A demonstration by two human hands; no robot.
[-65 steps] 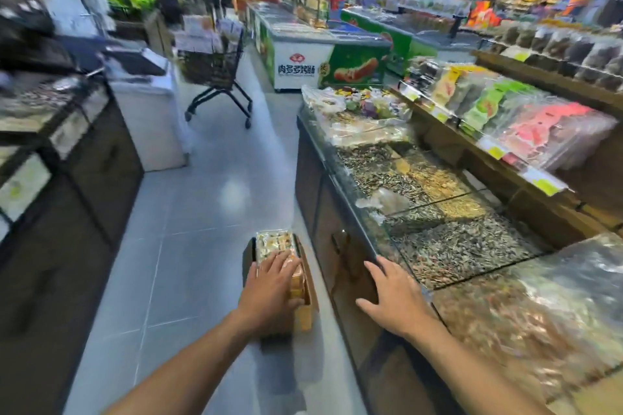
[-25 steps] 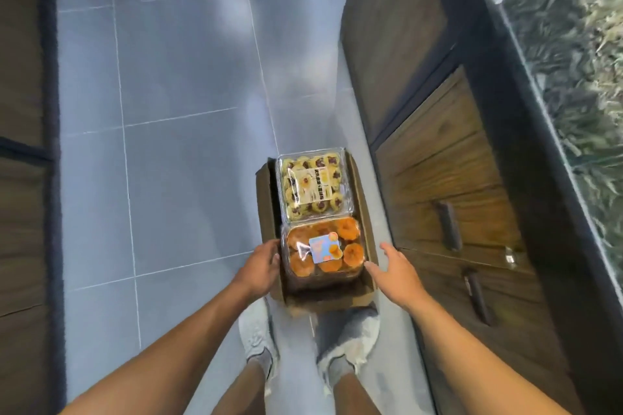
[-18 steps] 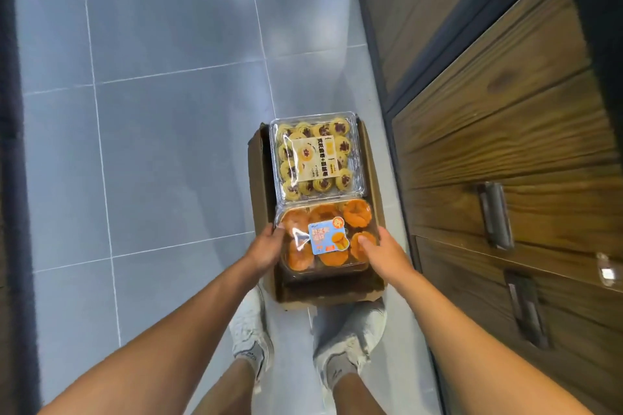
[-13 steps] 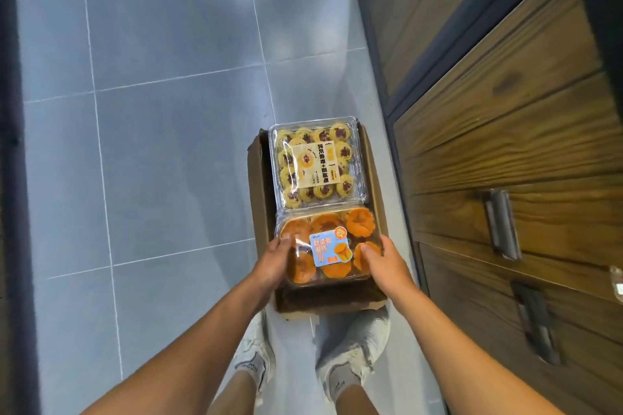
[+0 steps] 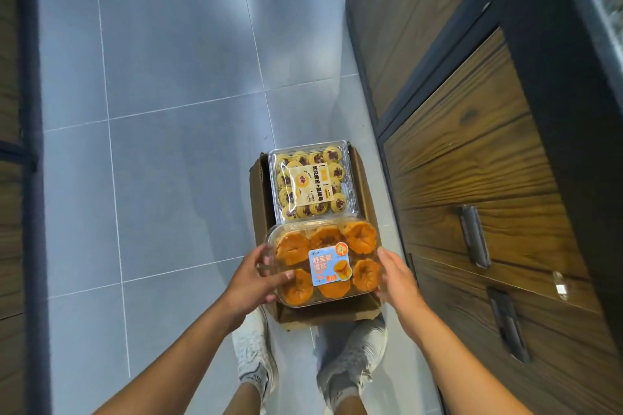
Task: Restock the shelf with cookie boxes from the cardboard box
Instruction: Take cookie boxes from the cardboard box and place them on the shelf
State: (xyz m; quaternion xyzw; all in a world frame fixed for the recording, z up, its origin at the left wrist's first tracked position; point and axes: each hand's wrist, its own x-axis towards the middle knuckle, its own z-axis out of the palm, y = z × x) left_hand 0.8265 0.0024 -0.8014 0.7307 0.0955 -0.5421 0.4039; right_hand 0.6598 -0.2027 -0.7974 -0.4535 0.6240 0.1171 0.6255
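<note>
Both hands grip the near clear box of orange cakes (image 5: 328, 263): left hand (image 5: 251, 281) on its left edge, right hand (image 5: 396, 274) on its right, over the cardboard box (image 5: 365, 185) on the floor. Cookie box (image 5: 312, 182) sits at the far end.

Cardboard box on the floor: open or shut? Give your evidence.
Open: the cardboard box has no flaps over its top, and a pack of small cookies lies uncovered in it.

Above the cardboard box (image 5: 259, 199), one cookie box (image 5: 325, 263) is being held between left hand (image 5: 251, 283) and right hand (image 5: 396, 280); a second cookie box (image 5: 312, 180) is being carried inside, behind it.
</note>
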